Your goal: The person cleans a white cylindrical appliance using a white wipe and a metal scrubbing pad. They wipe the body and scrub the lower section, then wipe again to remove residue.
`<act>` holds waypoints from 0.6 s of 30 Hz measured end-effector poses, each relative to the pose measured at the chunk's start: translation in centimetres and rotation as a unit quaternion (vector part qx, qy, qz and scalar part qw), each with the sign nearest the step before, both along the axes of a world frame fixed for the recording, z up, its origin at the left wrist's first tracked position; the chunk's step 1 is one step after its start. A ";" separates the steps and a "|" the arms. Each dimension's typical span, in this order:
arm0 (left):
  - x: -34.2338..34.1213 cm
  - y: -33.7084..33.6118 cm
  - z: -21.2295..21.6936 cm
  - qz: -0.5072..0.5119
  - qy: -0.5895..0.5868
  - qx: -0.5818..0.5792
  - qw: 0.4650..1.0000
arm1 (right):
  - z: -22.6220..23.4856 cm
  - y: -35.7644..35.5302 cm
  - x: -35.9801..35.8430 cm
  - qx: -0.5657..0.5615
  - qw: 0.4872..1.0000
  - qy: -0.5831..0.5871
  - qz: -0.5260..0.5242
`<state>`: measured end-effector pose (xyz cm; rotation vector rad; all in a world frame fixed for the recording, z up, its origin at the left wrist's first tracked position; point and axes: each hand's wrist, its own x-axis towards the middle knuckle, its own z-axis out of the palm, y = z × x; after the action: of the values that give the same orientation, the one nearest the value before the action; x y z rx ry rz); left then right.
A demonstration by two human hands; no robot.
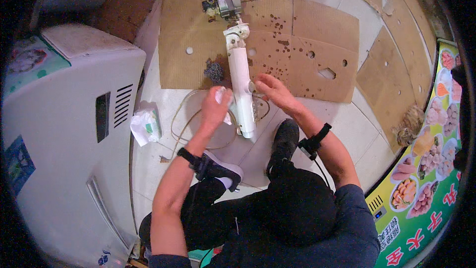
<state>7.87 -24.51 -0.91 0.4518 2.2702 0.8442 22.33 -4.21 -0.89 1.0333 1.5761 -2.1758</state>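
Note:
A long white post [240, 79], which looks like the upright of an electric fan, lies lengthwise in front of me. At its far end is a bare silver motor [229, 4] with a thin shaft and exposed wires. My left hand [215, 107] is closed round a crumpled white tissue [219, 94], just left of the post. On the other side, my right hand [275, 92] has its fingers stretched toward a round knob [251, 87] on the post. Whether the fingertips touch it I cannot tell. A dark tangled scrubber [214, 71] rests left of the post.
Flattened stained cardboard [317, 30] covers the floor ahead. A pale power cord [179, 119] loops beside the post. Left stand a white appliance cabinet [74, 104] and a tissue pack [147, 126]. A food-picture panel [421, 168] and a brown furry shape [410, 125] are at right.

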 end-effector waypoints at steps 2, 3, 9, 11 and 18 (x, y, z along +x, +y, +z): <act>2.4 0.1 -0.7 0.003 0.009 0.016 1.000 | -1.1 -1.7 -0.3 -0.038 0.998 -0.036 -0.029; 3.1 0.3 -1.0 -0.005 -0.016 0.023 1.000 | -1.4 -1.9 -0.5 -0.059 0.997 -0.038 -0.017; 0.9 2.2 2.3 0.029 -0.209 0.043 0.977 | -0.1 0.1 -0.5 -0.116 0.993 0.023 -0.019; -0.2 2.6 4.3 0.065 -0.289 0.099 0.950 | 0.5 0.1 -0.5 -0.182 0.979 0.075 -0.052; -1.2 3.5 7.7 0.051 -0.323 0.087 0.941 | 0.9 -3.8 0.8 -0.450 0.874 0.180 -0.044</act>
<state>6.67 -20.99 6.79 0.1017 1.6283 1.0652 23.09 -8.00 -0.03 0.4073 0.4178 -2.7928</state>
